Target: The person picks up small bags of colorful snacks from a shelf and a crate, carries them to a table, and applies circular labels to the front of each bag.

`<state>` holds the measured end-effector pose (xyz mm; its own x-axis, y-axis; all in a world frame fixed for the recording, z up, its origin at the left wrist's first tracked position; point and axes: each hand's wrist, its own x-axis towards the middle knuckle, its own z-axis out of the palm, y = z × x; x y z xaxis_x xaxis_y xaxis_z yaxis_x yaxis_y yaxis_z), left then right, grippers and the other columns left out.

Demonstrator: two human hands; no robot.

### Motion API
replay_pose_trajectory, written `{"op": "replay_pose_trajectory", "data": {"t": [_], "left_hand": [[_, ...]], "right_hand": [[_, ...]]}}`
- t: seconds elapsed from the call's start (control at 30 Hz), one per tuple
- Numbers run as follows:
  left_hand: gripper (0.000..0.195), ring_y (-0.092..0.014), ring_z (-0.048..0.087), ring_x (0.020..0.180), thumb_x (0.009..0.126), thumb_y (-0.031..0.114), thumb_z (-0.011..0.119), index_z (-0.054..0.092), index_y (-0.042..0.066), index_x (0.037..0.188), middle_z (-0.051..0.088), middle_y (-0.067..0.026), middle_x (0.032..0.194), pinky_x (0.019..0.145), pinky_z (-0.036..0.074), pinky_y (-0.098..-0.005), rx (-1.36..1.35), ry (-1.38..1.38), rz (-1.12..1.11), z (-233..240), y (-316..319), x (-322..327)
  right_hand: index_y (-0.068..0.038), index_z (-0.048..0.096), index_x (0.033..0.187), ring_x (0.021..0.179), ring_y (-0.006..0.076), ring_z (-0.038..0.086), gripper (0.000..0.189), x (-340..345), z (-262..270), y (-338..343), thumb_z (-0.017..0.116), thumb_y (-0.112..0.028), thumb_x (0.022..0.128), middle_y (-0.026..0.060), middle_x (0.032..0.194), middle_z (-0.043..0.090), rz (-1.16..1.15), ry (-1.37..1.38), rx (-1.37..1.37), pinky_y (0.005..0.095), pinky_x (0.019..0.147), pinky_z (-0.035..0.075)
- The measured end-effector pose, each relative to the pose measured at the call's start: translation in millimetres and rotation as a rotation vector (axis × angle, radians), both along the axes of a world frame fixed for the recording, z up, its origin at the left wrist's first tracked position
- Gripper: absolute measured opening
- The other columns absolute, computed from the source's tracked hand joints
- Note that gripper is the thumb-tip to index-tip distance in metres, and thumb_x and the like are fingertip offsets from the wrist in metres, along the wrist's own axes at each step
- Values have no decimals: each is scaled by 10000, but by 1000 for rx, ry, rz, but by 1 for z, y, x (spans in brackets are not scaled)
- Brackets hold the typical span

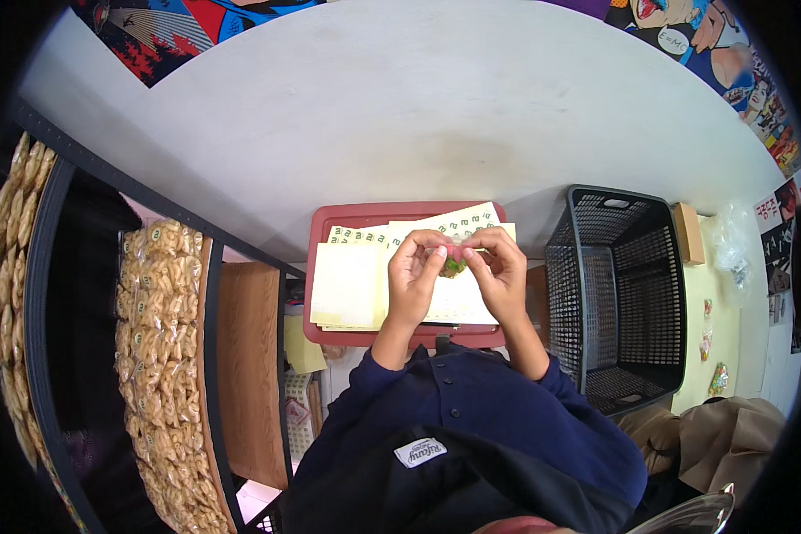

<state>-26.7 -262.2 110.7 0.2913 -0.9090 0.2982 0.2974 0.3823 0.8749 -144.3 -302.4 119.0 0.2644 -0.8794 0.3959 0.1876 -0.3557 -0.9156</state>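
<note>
Between my two hands is a small clear plastic bag with green and red contents (452, 265), held up over the sheets. My left hand (414, 277) pinches its top edge from the left side, thumb and fingers together. From the right, my right hand (498, 274) pinches the same top edge. Below lie printed sticker sheets (467, 223) and a stack of pale yellow paper sheets (347, 280), on a red plastic lid (318, 230). What exactly the bag holds is too small to tell.
A black plastic crate (582, 287) stands at the right, beside a pale surface (694, 374) with a cardboard box (688, 233) and small bags of colourful pieces (719, 378). Shelves at the left hold bagged snacks (163, 347). A white wall (400, 120) rises beyond the lid.
</note>
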Motion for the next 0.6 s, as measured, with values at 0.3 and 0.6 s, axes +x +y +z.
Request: {"op": "replay_pose_trajectory", "data": {"t": [0.3, 0.6], "left_hand": [[80, -107, 517, 821, 820, 30, 535, 529, -14, 887, 532, -57, 867, 712, 441, -239, 73, -98, 0, 0, 6, 0], [45, -104, 521, 817, 827, 22, 522, 523, -17, 850, 533, -63, 860, 725, 442, -239, 59, -171, 2, -5, 7, -1]], "right_hand": [[29, 567, 815, 748, 140, 562, 64, -4, -5, 2, 585, -3, 763, 95, 832, 535, 17, 33, -71, 245, 631, 502], [26, 573, 817, 752, 138, 556, 73, -3, -10, 2, 584, -34, 776, 93, 830, 538, 26, 34, -23, 244, 616, 492]]}}
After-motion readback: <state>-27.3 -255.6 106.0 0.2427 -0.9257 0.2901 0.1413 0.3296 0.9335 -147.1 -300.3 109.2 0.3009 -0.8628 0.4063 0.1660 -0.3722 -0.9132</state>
